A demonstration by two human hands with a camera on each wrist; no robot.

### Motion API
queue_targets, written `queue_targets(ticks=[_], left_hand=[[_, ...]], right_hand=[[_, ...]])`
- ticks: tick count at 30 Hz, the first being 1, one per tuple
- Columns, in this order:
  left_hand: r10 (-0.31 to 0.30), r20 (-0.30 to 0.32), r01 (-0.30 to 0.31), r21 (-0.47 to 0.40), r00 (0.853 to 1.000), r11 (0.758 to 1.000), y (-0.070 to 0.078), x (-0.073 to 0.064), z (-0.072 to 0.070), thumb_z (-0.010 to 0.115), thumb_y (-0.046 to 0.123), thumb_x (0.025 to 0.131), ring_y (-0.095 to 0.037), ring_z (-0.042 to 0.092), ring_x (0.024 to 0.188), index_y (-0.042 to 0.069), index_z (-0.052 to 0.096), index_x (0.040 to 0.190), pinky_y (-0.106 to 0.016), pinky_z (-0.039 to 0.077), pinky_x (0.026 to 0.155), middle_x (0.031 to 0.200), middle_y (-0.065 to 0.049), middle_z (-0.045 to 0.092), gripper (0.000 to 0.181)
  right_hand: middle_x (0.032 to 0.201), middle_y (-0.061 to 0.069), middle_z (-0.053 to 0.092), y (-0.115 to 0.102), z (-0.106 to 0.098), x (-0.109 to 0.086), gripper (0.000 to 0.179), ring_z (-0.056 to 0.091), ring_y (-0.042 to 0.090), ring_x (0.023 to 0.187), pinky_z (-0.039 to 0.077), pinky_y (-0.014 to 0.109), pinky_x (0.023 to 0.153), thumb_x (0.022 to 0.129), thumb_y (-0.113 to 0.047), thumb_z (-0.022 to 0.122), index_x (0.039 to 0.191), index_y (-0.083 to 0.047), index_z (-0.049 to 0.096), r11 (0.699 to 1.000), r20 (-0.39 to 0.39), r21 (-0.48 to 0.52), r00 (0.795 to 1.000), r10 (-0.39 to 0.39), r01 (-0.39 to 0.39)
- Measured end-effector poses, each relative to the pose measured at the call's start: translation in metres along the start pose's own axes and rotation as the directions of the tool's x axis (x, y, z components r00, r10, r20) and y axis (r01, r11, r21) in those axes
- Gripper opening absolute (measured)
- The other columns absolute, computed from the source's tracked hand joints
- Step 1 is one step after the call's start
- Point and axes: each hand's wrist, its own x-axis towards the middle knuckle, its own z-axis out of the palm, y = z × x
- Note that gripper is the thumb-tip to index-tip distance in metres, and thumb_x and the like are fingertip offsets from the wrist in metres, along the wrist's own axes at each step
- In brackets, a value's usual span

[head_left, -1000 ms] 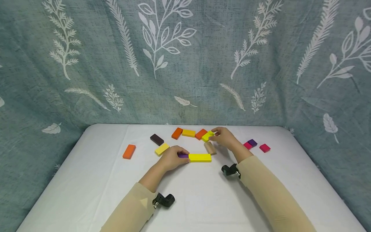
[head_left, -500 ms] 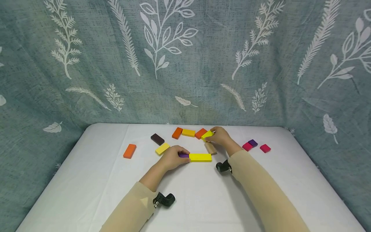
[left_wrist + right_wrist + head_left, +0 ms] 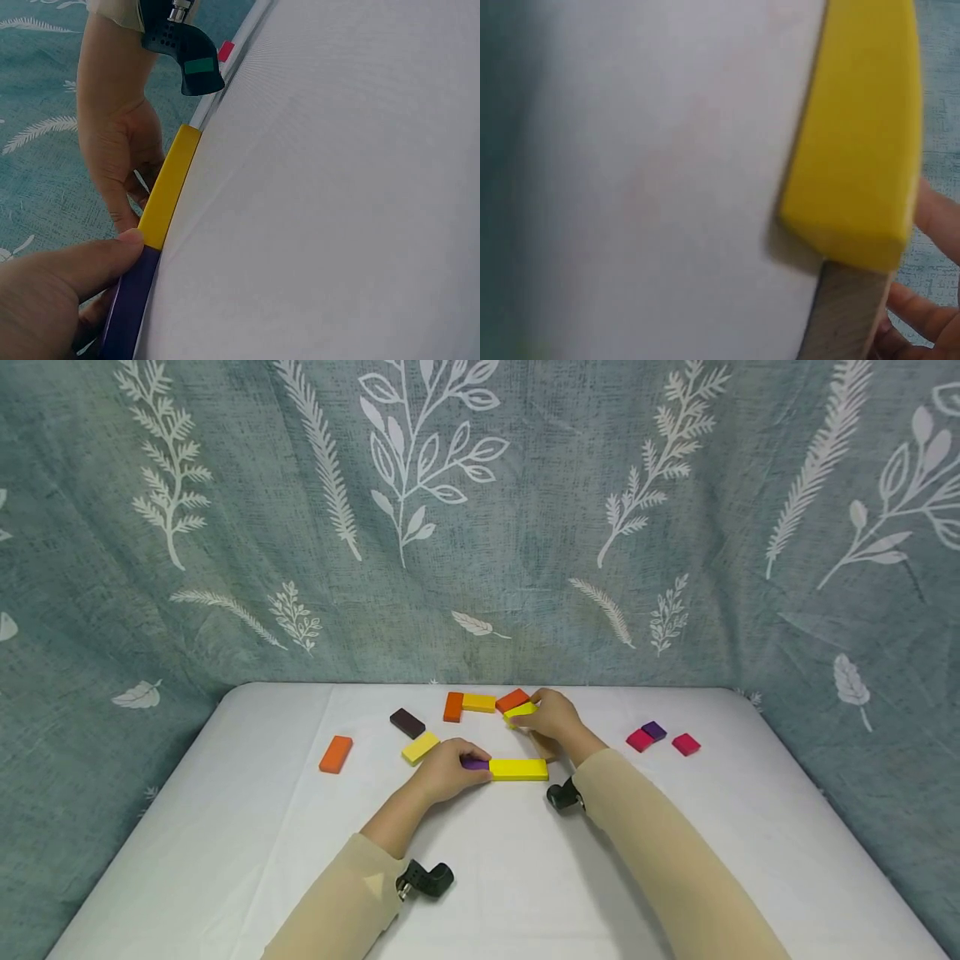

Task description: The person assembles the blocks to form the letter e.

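My left hand (image 3: pixel 442 770) grips a purple block (image 3: pixel 476 765), mostly covered by the fingers, with the thumb near its joint with a long yellow block (image 3: pixel 518 769). In the left wrist view the purple block (image 3: pixel 131 307) and yellow block (image 3: pixel 171 187) lie end to end. Farther back, my right hand (image 3: pixel 553 717) pinches a bright yellow block (image 3: pixel 520 712) against an orange block (image 3: pixel 512 700). Partly under that hand is a plain wooden block (image 3: pixel 543 745), touching the end of the long yellow block in the right wrist view.
An amber block (image 3: pixel 478 702) and a dark orange block (image 3: pixel 453 707) lie at the back. Leftward are a dark brown block (image 3: pixel 407 722), a pale yellow block (image 3: pixel 421 748) and an orange block (image 3: pixel 335 754). Red (image 3: pixel 640 741) and purple pieces (image 3: pixel 654 731) sit at right, beside another red piece (image 3: pixel 686 744).
My right hand has moved left with the bright yellow block. The orange and amber blocks shifted left, and the dark orange block turned straighter. My left hand has stayed in place.
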Motion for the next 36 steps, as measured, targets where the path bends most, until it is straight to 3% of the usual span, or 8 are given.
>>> queue_targets(ticks=[8, 18, 28, 36], left_hand=[[0.01, 0.003, -0.01, 0.007, 1.0, 1.0, 0.001, 0.0, 0.0, 0.08, 0.028, 0.087, -0.017, 0.06, 0.103, 0.02, 0.077, 0.107, -0.037, 0.05, 0.092, 0.112, -0.001, 0.067, 0.021], [0.005, 0.003, -0.005, -0.003, 1.0, 1.0, 0.001, 0.0, 0.0, 0.08, 0.027, 0.087, -0.017, 0.06, 0.102, 0.019, 0.077, 0.106, -0.037, 0.05, 0.092, 0.111, 0.0, 0.067, 0.021], [-0.001, -0.002, 0.001, -0.01, 1.0, 1.0, 0.001, -0.001, 0.0, 0.08, 0.026, 0.087, -0.017, 0.06, 0.102, 0.019, 0.077, 0.106, -0.036, 0.05, 0.092, 0.111, 0.0, 0.067, 0.021], [0.004, 0.0, -0.004, -0.016, 1.0, 1.0, 0.003, -0.002, -0.001, 0.08, 0.026, 0.087, -0.017, 0.06, 0.102, 0.019, 0.077, 0.106, -0.037, 0.05, 0.092, 0.11, 0.0, 0.067, 0.02]], right_hand=[[0.12, 0.015, 0.063, 0.004, -0.002, 0.001, 0.062, 0.059, 0.029, 0.104, 0.05, 0.042, 0.09, 0.085, -0.051, 0.076, 0.12, -0.003, 0.06, 1.0, 0.029, -0.011, 1.0, 0.001, 0.0], [0.124, 0.012, 0.061, 0.015, -0.005, 0.005, 0.033, 0.058, 0.027, 0.105, 0.052, 0.038, 0.089, 0.094, -0.023, 0.072, 0.124, -0.009, 0.068, 0.98, 0.067, 0.174, 0.992, -0.107, 0.094], [0.104, 0.011, 0.063, 0.014, -0.001, 0.003, 0.028, 0.056, 0.024, 0.088, 0.05, 0.031, 0.077, 0.091, -0.025, 0.076, 0.11, -0.007, 0.066, 0.981, 0.011, 0.188, 0.999, -0.05, 0.047], [0.099, 0.011, 0.061, 0.015, 0.0, 0.003, 0.028, 0.056, 0.023, 0.083, 0.048, 0.029, 0.071, 0.093, -0.027, 0.074, 0.108, -0.006, 0.063, 0.985, -0.005, 0.17, 0.999, -0.031, 0.032]])
